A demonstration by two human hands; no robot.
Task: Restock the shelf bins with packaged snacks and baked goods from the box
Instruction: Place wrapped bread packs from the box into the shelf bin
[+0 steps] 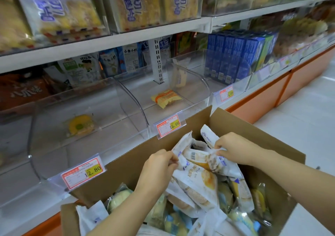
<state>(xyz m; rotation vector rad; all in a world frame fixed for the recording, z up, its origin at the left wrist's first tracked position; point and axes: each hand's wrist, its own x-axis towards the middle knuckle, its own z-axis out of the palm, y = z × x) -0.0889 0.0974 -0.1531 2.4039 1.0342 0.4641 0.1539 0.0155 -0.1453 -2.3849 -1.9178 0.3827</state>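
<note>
A: Entry one, left hand point(159, 165)?
B: Above the cardboard box point(126, 163). Fingers curled, thumb and fingertips closed in a pinch on the crimped edge of the white packets point(197, 181).

A: Entry two, right hand point(233, 150)?
B: Also above the box, just beside the left hand. Fingers bent, pinching the top seam of the same cluster of white packets. How many packets each hand holds, I cannot tell.

A: The white packets, where are they?
B: Raised partly out of the box, between the two hands. Blue print, a barcode and a picture of a round pastry show on them.

A: Box contents?
B: More wrapped baked goods, white, pale green and yellow-blue, piled loosely. The flaps stand open, and the box sits against the shelf front.

A: Bins on the lower shelf?
B: Left clear bin point(54, 145): one round yellow cake packet point(80, 126) on its floor, price tag point(83, 172) reading 12.80 on its lip. Middle clear bin point(199, 85): one flat yellow-orange packet point(165, 98), plus an upright packet at the back.

A: Anything further right?
B: A row of blue cartons point(233, 54), standing upright.

A: Upper shelf?
B: Clear bins filled with bagged bread slices point(137, 9).
</note>
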